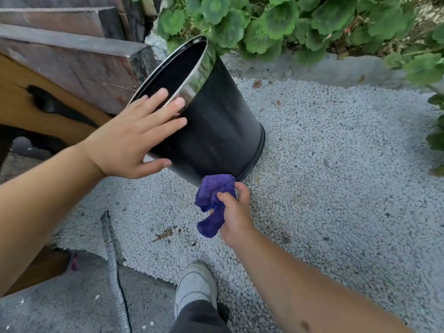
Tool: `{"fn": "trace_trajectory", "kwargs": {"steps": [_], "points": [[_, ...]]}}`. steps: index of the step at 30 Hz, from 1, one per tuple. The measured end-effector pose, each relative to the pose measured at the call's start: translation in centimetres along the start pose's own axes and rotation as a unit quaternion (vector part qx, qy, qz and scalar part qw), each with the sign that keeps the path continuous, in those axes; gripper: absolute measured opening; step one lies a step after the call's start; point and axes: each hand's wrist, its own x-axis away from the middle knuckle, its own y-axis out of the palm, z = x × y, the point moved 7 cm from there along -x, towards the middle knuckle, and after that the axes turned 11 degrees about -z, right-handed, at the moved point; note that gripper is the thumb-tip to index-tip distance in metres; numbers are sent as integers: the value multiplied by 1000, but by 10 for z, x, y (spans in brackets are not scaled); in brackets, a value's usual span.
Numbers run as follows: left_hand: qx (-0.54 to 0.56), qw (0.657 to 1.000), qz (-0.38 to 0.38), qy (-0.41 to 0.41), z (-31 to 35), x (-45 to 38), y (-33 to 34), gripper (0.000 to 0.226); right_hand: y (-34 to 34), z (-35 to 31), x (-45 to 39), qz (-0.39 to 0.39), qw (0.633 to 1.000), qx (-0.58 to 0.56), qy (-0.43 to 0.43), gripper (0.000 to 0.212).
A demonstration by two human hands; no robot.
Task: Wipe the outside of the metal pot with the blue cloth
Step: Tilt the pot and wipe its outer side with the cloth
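A black metal pot (216,121) with a shiny rim band stands tilted toward the left on white gravel, its mouth facing up and left. My left hand (134,138) lies against its near side by the rim, fingers straight and spread, thumb underneath. My right hand (234,212) grips a bunched blue-purple cloth (213,203) and holds its top against the pot's lower edge near the base.
Stacked timber beams (72,61) and a yellow wooden piece (31,109) stand close on the left behind the pot. Green leafy plants (288,22) line the back above a concrete kerb. A grey hose (111,255) and my white shoe (195,282) lie near the bottom.
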Motion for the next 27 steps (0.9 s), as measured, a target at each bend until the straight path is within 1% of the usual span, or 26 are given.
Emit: {"fn": "trace_trajectory", "kwargs": {"steps": [3, 5, 8, 10, 12, 13, 14, 15, 16, 17, 18, 19, 20, 22, 24, 27], "points": [[76, 995, 46, -53, -4, -11, -8, 69, 4, -6, -3, 0, 1000, -7, -9, 50], [114, 989, 42, -83, 2, -22, -19, 70, -2, -16, -3, 21, 999, -12, -23, 48], [164, 979, 23, -118, 27, -44, -34, 78, -23, -36, 1, 44, 997, -21, -62, 31], [222, 966, 11, -135, 43, -67, -48, 84, -36, -50, 6, 48, 996, -36, -68, 26], [324, 940, 11, -106, 50, -86, -65, 86, -51, -67, 5, 63, 995, -44, -68, 30], [365, 928, 18, -76, 49, -90, -72, 82, -58, -79, 2, 70, 994, -43, -74, 35], [371, 927, 22, -43, 46, -90, -77, 77, -61, -94, -2, 74, 993, -36, -80, 38], [323, 946, 14, -15, 44, -87, -78, 73, -64, -110, -6, 75, 993, -20, -89, 40], [229, 973, -3, 2, 43, -84, -73, 71, -64, -126, -10, 72, 993, 5, -97, 37], [128, 992, -19, 1, 41, -81, -66, 71, -62, -142, -14, 68, 991, 38, -107, 30], [55, 998, -28, -17, 36, -79, -61, 72, -60, -158, -16, 61, 988, 77, -119, 22], [19, 998, -31, -45, 28, -78, -59, 75, -56, -170, -16, 51, 984, 113, -130, 15], [18, 996, -28, -78, 19, -78, -60, 78, -51, -179, -15, 39, 979, 142, -137, 13], [59, 990, -22, -123, 3, -81, -63, 78, -42, -190, -14, 21, 968, 196, -155, 19], [74, 987, -21, -138, -4, -93, -64, 75, -34, -195, -10, 14, 949, 253, -186, 19], [23, 989, -34, -145, 0, -118, -64, 74, -31, -193, -2, 38, 910, 347, -224, 17]]}}
